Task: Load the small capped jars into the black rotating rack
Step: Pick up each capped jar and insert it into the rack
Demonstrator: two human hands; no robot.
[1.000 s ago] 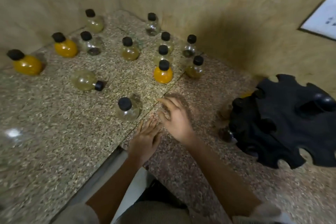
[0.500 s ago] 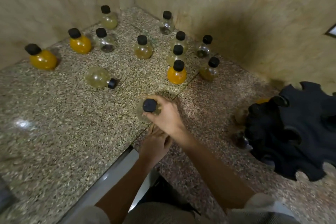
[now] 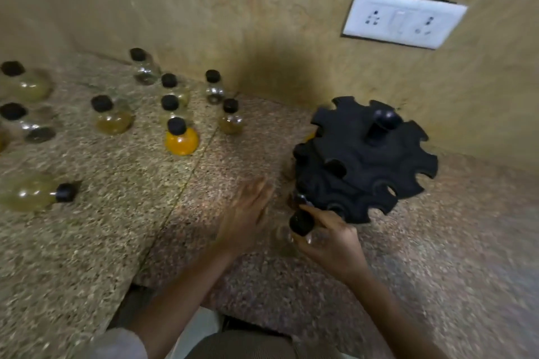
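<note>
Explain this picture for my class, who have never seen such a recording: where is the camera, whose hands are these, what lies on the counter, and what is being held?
The camera sits on a person's head, looking down at their own bare hands. The right hand holds a small clear jar by its black cap, close to the black rotating rack, a wheel with notches round its edge. The left hand hovers open beside it, holding nothing. More capped jars stand on the speckled stone counter, among them an orange jar; one tipped jar lies on its side. A white wall socket is behind.
</note>
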